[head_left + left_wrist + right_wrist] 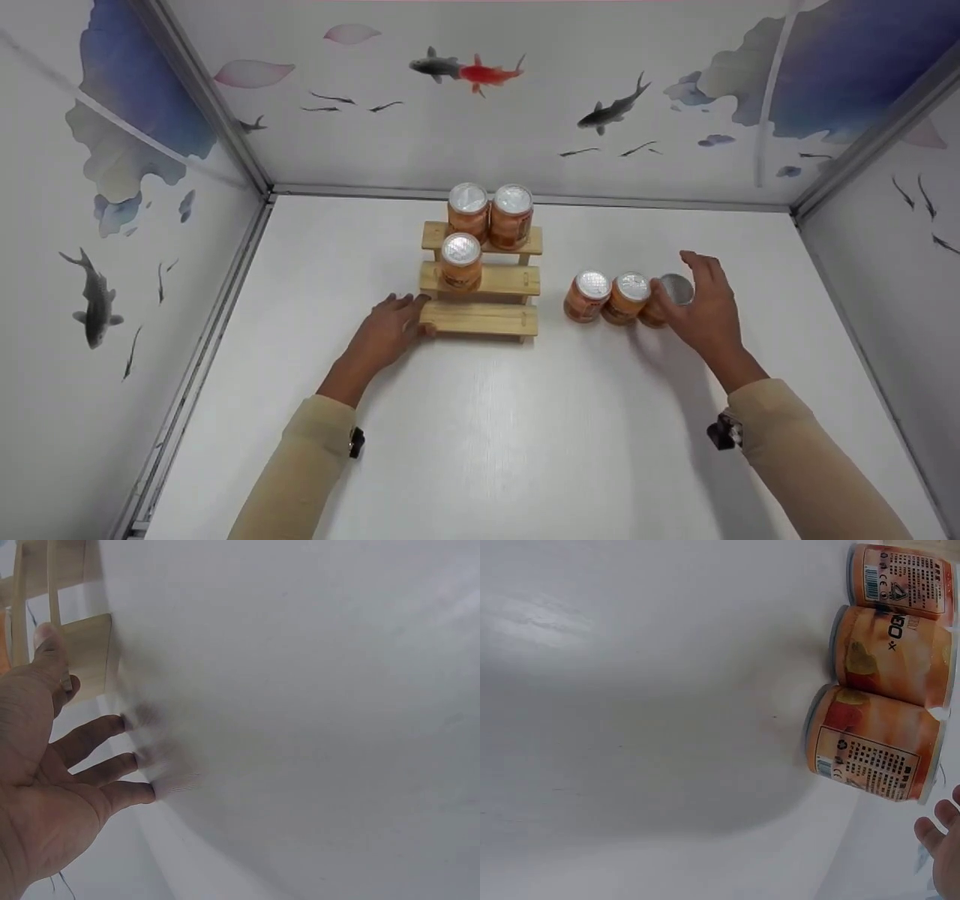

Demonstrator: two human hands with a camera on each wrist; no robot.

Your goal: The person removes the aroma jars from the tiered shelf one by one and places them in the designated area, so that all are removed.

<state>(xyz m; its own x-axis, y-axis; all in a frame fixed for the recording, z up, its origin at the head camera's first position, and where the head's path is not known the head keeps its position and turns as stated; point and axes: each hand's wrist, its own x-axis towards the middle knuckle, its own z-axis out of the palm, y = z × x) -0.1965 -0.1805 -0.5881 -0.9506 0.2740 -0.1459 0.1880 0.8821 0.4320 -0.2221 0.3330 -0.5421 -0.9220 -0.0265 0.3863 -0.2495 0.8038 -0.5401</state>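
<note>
A three-step wooden rack (480, 319) stands on the table. Its lowest step is held at the left end by my left hand (391, 330), thumb and forefinger on either side of the board (88, 652), the other fingers spread toward the tabletop. Two orange cans with silvery lids are on the top step, including the right one (511, 219), and one can (460, 264) stands at the left of the middle step. To the right, three similar cans stand in a row. My right hand (705, 307) is beside the outermost can (874, 746), fingers spread near its lid.
The other two cans of the row, a middle one (627, 298) and a left one (587, 297), stand close together right of the rack. White panels (517, 135) with painted fish enclose the white table (480, 435) at the back and sides.
</note>
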